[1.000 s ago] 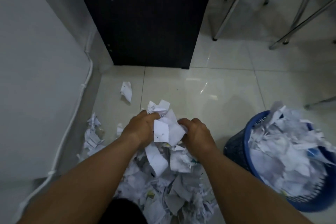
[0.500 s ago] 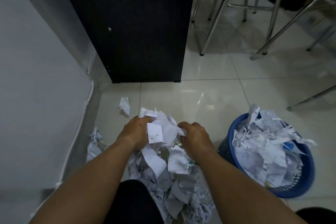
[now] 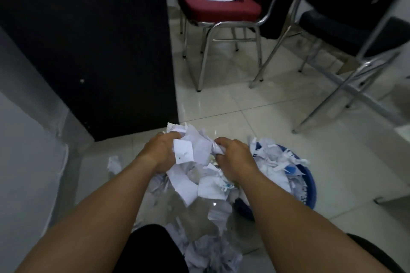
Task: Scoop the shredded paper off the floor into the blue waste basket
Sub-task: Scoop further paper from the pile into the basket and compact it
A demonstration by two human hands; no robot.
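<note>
Okay, left grip and right grip, clamped on the white shredded paper wad, just lifted it beside the blue plastic waste basket; dump next, probably.

Both bare forearms reached forward from the lower corners of the view, angled inward toward the middle. The left hand was curled, knuckles up, its fingers gripping the left side of a bunch of shredded paper. The right hand gripped the bunch's right side the same way, fingertips tucked under. The two hands sat near each other, roughly level, the paper pressed between them.
</note>
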